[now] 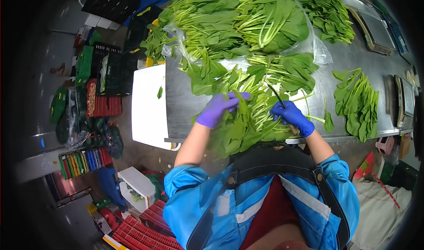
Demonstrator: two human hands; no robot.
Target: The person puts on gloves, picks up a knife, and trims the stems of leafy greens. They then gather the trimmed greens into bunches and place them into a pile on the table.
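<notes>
My left hand (221, 108), in a purple glove, has its fingers closed on some leafy greens (242, 122) at the front of the metal table. Those leaves hang down towards the table's front edge and my apron. My right hand (292, 118), gloved in blue, is wrapped round a knife (276, 93). Its thin dark blade slants up and left over pale stems, and a bit of its handle shows below the fingers. Loose green stems lie between and under my hands. Just beyond them rests another bunch of greens (296, 68).
A large heap of leafy greens (212, 22) on clear plastic (320, 51) covers the table's far side. To the right lie a separate bunch (357, 102) and weighing scales (375, 26). A white box (150, 106) stands left, with crates (104, 97) beyond it.
</notes>
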